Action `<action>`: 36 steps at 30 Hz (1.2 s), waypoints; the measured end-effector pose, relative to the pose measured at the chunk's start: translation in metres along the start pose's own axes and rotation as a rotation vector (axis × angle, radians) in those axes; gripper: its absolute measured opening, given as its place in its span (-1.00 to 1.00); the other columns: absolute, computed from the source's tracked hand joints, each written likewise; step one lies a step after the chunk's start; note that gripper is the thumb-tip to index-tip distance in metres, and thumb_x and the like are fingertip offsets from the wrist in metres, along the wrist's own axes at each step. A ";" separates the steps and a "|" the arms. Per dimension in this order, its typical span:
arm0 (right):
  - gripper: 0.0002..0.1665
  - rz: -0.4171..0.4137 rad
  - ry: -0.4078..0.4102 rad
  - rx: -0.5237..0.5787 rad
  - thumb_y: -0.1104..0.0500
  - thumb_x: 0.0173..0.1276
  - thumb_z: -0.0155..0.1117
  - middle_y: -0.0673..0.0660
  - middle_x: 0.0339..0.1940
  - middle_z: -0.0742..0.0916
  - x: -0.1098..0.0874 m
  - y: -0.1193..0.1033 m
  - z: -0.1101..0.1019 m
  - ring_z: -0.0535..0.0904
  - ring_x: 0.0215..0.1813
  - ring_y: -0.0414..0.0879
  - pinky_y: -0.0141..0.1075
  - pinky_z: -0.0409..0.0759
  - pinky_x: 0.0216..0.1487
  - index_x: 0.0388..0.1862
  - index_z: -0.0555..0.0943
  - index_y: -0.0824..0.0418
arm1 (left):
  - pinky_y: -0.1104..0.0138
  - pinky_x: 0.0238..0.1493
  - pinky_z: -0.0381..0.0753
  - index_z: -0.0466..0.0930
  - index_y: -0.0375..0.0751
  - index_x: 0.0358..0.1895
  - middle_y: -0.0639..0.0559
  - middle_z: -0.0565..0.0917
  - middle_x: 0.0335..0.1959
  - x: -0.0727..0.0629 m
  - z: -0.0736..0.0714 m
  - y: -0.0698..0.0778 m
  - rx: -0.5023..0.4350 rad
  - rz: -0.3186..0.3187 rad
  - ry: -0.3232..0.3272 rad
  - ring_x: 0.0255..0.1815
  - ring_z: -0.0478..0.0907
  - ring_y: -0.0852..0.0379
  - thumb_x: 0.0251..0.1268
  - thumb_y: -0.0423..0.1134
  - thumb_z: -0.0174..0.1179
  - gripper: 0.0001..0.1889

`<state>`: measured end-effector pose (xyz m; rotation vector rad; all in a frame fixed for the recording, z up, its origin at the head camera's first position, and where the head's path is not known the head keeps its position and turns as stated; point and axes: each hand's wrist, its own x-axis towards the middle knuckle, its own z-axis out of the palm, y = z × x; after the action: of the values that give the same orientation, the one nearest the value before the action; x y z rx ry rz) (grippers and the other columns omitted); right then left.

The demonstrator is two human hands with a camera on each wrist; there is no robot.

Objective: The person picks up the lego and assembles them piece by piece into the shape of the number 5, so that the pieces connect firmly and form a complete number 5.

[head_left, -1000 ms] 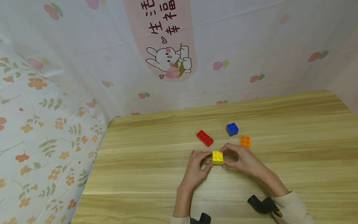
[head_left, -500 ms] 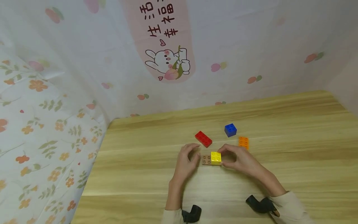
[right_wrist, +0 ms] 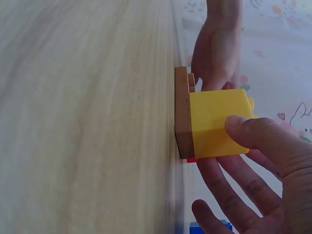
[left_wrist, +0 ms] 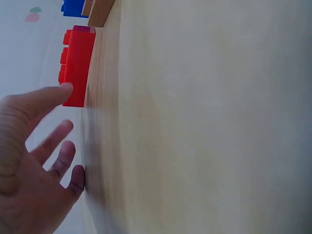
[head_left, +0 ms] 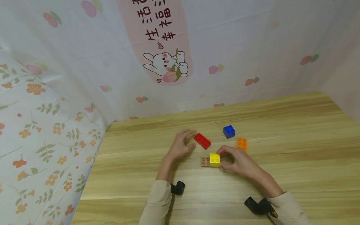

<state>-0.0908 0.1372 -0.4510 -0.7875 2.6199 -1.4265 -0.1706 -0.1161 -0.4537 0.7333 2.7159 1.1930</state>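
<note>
Resting on a flat brown plate (head_left: pixel 205 162), four of whose studs are seen to its left, the glossy, cube-like yellow brick (head_left: pixel 215 159) is topped by four studs and is pinched at its right end between the thumb and fingertips of the right hand (head_left: pixel 240 161), whose palm is held to the brick's right. Beyond and left of the yellow brick, the longer red brick (head_left: pixel 202 141) is neighboured by the left hand (head_left: pixel 178 147), its thumb and fingers parted widely; whether contact is made cannot be told.
</note>
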 end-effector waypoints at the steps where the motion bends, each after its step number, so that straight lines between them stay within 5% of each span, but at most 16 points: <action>1: -0.57 0.006 0.003 -0.001 0.36 0.00 0.44 -0.07 -0.19 0.67 0.000 0.000 0.000 0.59 -0.13 -0.08 -0.16 0.57 -0.05 -0.13 0.54 0.12 | 0.05 0.22 0.20 0.40 -0.20 0.26 -0.10 0.41 0.24 0.003 0.001 -0.001 0.003 0.011 -0.015 0.26 0.25 -0.03 0.09 -0.39 0.26 -0.42; 5: -0.54 0.019 0.016 -0.012 0.36 -0.02 0.45 -0.04 -0.19 0.67 0.000 0.000 0.000 0.59 -0.14 -0.10 -0.21 0.57 -0.06 -0.12 0.53 0.14 | 0.04 0.28 0.11 0.41 -0.16 0.26 -0.06 0.40 0.26 0.013 0.006 -0.002 -0.007 0.015 -0.048 0.28 0.24 -0.01 0.14 -0.35 0.24 -0.46; 11: -0.53 0.044 0.023 -0.018 0.37 -0.04 0.46 -0.02 -0.20 0.65 0.000 -0.001 -0.001 0.59 -0.15 -0.08 -0.21 0.58 -0.08 -0.13 0.50 0.18 | 0.08 0.15 0.25 0.50 -0.15 0.17 -0.01 0.41 0.23 0.017 0.015 -0.003 -0.063 -0.040 -0.010 0.19 0.25 0.01 0.14 -0.31 0.25 -0.54; 24: -0.58 0.093 0.058 0.019 0.37 -0.03 0.41 -0.04 -0.23 0.62 -0.007 0.008 -0.001 0.57 -0.16 -0.11 -0.20 0.56 -0.05 -0.16 0.51 0.20 | 0.09 0.10 0.23 0.53 -0.07 0.15 0.03 0.42 0.22 0.022 0.027 -0.002 -0.091 -0.001 -0.010 0.17 0.25 0.02 0.14 -0.29 0.28 -0.55; 30: -0.58 0.096 0.075 0.059 0.36 -0.01 0.40 -0.07 -0.23 0.62 -0.007 0.009 0.005 0.55 -0.15 -0.12 -0.22 0.53 -0.03 -0.15 0.51 0.18 | 0.06 0.21 0.18 0.59 0.00 0.04 0.15 0.51 0.11 0.015 0.026 -0.005 -0.143 -0.051 0.040 0.19 0.29 0.10 0.05 -0.26 0.35 -0.59; 36: -0.58 0.086 0.063 0.105 0.32 0.02 0.40 -0.08 -0.20 0.62 -0.005 0.014 0.015 0.54 -0.13 -0.16 -0.26 0.52 -0.01 -0.11 0.50 0.13 | 0.15 0.12 0.31 0.63 -0.01 -0.02 0.20 0.62 -0.06 0.002 0.023 -0.008 -0.163 -0.086 0.070 0.03 0.39 0.14 -0.01 -0.24 0.41 -0.61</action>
<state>-0.0874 0.1341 -0.4719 -0.6209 2.5641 -1.5746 -0.1692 -0.1043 -0.4747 0.5592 2.6331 1.4240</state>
